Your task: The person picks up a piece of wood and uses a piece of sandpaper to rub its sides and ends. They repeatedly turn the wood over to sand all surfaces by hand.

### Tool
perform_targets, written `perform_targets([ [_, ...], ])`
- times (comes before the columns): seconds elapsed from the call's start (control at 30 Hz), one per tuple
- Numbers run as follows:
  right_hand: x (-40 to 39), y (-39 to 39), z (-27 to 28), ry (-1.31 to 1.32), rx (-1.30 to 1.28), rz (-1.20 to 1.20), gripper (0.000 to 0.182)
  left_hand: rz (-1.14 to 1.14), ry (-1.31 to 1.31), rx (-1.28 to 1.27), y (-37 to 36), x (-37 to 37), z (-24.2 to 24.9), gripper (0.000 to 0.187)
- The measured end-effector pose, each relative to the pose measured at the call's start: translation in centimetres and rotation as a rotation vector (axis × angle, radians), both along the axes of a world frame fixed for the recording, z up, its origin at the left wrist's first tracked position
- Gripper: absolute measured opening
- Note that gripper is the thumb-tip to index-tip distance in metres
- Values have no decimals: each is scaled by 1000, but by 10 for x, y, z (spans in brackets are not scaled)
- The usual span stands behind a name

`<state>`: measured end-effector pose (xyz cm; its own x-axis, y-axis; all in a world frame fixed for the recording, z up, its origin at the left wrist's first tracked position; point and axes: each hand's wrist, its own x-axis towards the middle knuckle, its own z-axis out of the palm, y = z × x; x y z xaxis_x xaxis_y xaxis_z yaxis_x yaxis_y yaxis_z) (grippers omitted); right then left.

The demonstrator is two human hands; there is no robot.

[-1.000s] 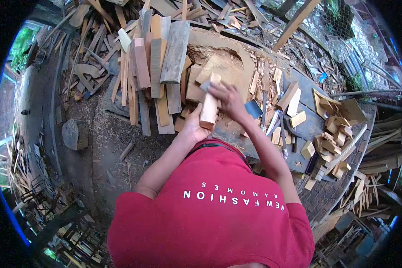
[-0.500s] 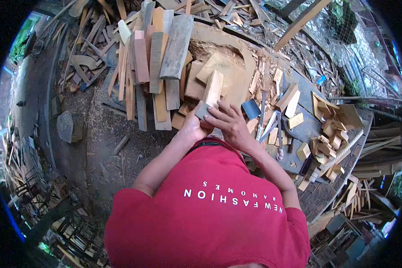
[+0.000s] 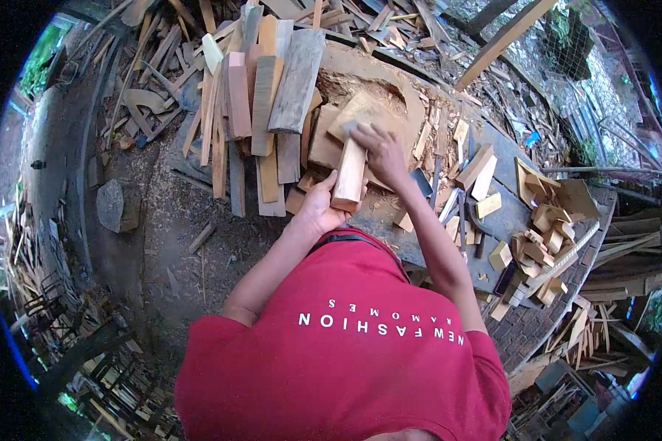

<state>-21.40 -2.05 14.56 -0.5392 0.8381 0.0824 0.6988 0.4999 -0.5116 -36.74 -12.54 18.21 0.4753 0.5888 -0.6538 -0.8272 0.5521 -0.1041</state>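
A pale rectangular wood block (image 3: 350,173) lies sloping away from me, its far end over a stack of boards (image 3: 368,110). My left hand (image 3: 320,208) is closed around its near end, thumb along the side. Over the far end is my right hand (image 3: 381,151), fingers pressed down on a small grey piece of what looks like sandpaper (image 3: 350,126), blurred by motion. The fingers hide part of that piece. Beside my right forearm lies a dark flat sheet (image 3: 421,182), partly covered by the arm.
Long planks (image 3: 294,81) lean in a pile to the left of the boards. On the right of the bench are cut wood blocks (image 3: 537,246), a curved-blade tool (image 3: 480,224) and offcuts. A stone (image 3: 118,206) sits on the ground at left.
My right hand has slid the grey piece from the near end of the wood block to its far end. My left hand still grips the near end.
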Motion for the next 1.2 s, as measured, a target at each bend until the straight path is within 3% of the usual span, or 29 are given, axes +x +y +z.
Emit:
perform_targets([
  [0.13, 11, -71, 62, 173, -31, 93, 52, -8, 45, -2, 5, 3, 5, 45],
  [0.2, 19, -92, 75, 125, 25, 131, 54, 19, 95, -61, 5, 4, 4, 43],
  [0.27, 19, -91, 72, 130, 47, 116, 54, -28, -85, 97, 0, -1, -14, 38],
  [0.3, 19, -87, 68, 138, 74, 107, 54, 20, 4, -3, 4, 9, -12, 38],
  [0.5, 11, 4, -12, -18, 90, -71, 53, -54, -33, 4, 0, 3, -11, 46],
  [0.63, 4, 18, -3, -19, 13, -77, 51, 32, 0, -60, 6, 4, 1, 49],
  [0.73, 4, -22, 26, 204, -8, 16, 50, -53, 123, 119, 2, 3, 10, 47],
  [0.83, 14, -72, 58, 263, -5, 153, 56, 20, 200, -74, 4, 9, 8, 41],
  [0.9, 13, -95, 80, 260, 35, 185, 54, -51, 178, -45, 0, -1, 1, 42],
  [1.03, 13, -84, 74, 162, 140, 191, 49, -135, 138, 49, -6, -1, -13, 42],
  [1.2, 12, -15, 12, 10, 124, 81, 47, -163, 287, 51, -4, -2, -1, 40],
])
